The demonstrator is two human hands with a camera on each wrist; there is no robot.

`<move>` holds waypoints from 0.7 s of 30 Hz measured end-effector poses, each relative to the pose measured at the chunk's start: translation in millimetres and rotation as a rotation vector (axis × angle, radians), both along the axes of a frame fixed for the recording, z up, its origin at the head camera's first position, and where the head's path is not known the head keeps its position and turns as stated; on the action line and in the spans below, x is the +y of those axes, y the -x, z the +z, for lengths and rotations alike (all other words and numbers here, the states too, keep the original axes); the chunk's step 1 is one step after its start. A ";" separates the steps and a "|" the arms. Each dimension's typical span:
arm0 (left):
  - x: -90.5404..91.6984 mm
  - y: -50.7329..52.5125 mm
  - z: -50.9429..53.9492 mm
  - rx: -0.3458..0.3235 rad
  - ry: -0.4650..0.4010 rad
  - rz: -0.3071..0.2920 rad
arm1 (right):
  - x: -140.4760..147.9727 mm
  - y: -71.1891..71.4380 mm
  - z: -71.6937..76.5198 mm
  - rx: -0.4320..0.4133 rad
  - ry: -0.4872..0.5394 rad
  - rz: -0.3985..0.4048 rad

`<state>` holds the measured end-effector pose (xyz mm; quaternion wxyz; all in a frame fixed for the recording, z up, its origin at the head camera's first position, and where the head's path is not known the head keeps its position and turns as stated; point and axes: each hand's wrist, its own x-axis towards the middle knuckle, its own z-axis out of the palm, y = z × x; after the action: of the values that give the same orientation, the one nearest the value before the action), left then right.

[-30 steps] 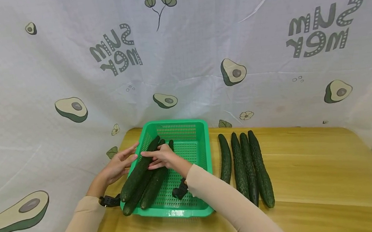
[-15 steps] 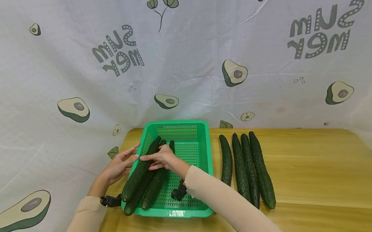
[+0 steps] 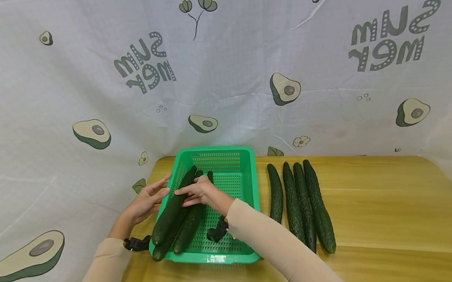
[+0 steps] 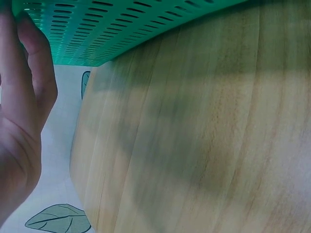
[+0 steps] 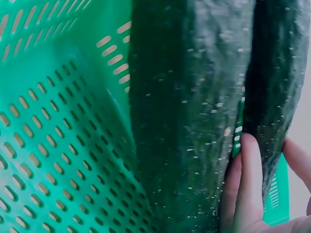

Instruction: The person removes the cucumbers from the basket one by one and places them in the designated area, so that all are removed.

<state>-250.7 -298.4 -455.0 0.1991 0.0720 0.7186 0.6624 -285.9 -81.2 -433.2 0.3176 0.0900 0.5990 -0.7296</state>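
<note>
In the head view a green plastic basket (image 3: 254, 192) holds three dark green cucumbers lying lengthwise along its left side. My right hand (image 3: 203, 190) reaches into it and grips the leftmost cucumber (image 3: 172, 216), thumb on its left side and fingers on its right. The right wrist view shows these fingers (image 5: 250, 179) around it, behind a nearer cucumber (image 5: 189, 111). My left hand (image 3: 145, 202) is at the basket's left rim, its fingers extended and touching the edge. In the left wrist view the same hand (image 4: 22, 102) meets the slotted basket wall (image 4: 102, 24).
Several cucumbers (image 3: 293, 202) lie side by side on the wooden table (image 3: 382, 199), right of the basket. A white cloth (image 3: 224, 70) printed with avocados hangs behind the table and at its left. Black wrist cameras (image 3: 138, 243) are worn on both wrists.
The gripped cucumber's near end has shifted slightly to the right with my right hand. My left hand stays at the basket rim. The head view has drifted a little.
</note>
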 end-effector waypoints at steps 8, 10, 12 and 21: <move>-1.2 0.9 -1.2 0.010 0.021 0.002 | 6.5 2.5 0.6 -0.054 0.059 0.016; -1.0 0.9 -1.2 0.011 0.022 0.002 | 7.9 3.9 0.2 -0.070 0.070 0.023; -0.6 0.8 -1.2 0.009 0.017 0.001 | 9.4 5.0 0.0 -0.077 0.074 0.034; -0.6 0.3 -0.6 0.019 0.021 -0.002 | 16.5 6.1 2.1 -0.095 0.132 0.094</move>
<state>-251.0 -299.0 -455.6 0.1934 0.0769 0.7272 0.6541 -292.0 -64.6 -431.1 0.3849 0.0751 0.5372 -0.7467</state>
